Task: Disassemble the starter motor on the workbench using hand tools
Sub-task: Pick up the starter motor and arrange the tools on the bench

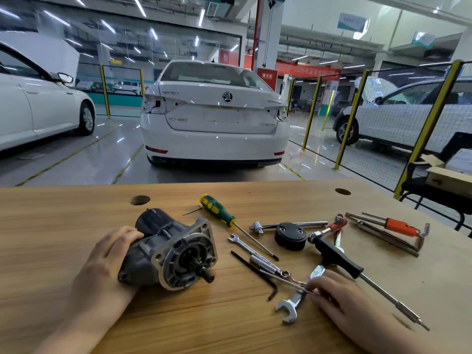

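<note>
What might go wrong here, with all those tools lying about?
1. The starter motor is round and lies on its side, steadied only by the left hand; it may roll when a tool turns on it.
2. The right hand pinches a thin wrench that lies crossed with the open-end spanner; lifting it may drag that along.

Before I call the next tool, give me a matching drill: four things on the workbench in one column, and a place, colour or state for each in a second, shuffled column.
Things:
1. starter motor
2. screwdriver
3. round cap
4. thin ring spanner

Place, colour or state:
A. black, lying to the right of the motor
B. green and yellow handle
C. pinched at one end by the right hand
D. held down under the left hand

Pairs: 1-D, 2-B, 3-A, 4-C.
</note>
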